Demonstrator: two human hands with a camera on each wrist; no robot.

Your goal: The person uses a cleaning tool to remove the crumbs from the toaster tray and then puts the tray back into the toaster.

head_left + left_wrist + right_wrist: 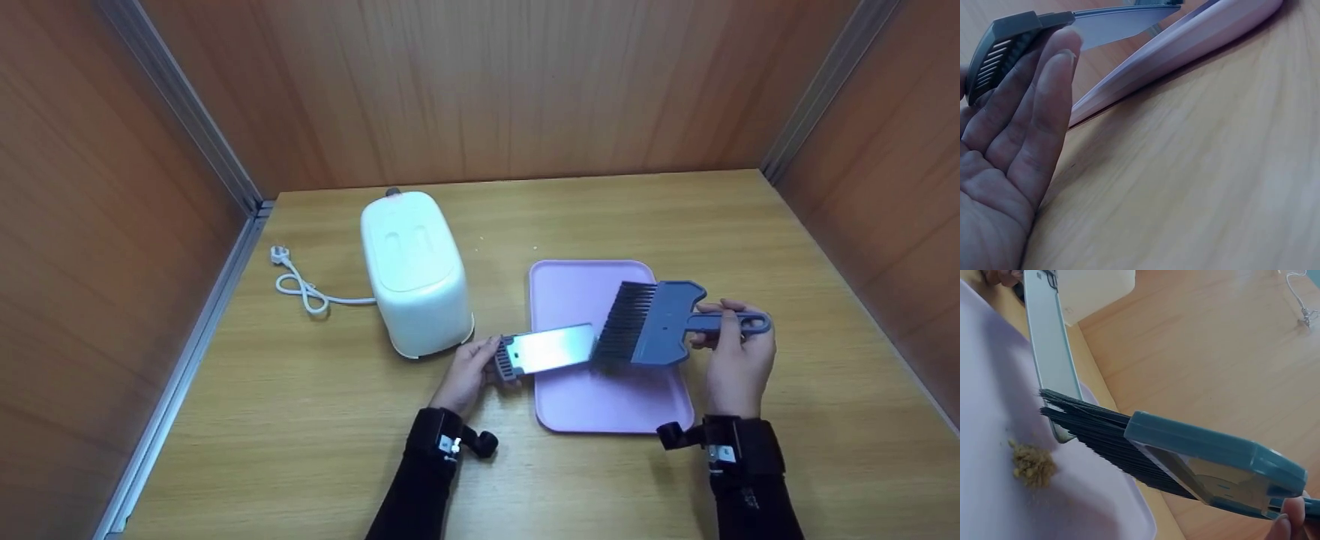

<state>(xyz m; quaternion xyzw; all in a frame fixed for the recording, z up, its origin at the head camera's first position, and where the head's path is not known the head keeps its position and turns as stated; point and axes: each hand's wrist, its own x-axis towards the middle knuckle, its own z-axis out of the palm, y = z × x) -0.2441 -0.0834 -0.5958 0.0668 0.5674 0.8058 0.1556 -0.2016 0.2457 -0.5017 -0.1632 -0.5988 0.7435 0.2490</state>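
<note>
My left hand point(469, 371) pinches the grey slotted end of a flat, shiny metal crumb tray point(553, 349). The far end of this metal tray reaches over a purple tray point(574, 289). From the right, my right hand point(739, 367) holds a small blue hand brush point(667, 322) by its handle. Its dark bristles point(1095, 433) meet the far end of the metal tray. A small heap of brown crumbs point(1033, 465) lies on the purple tray, below the bristles in the right wrist view.
A white toaster point(412, 255) stands left of the purple tray. Its white cord point(304, 289) lies looped beside it, with the plug on the table. Wooden panels point(480, 90) enclose the table point(300, 450) at the back and sides.
</note>
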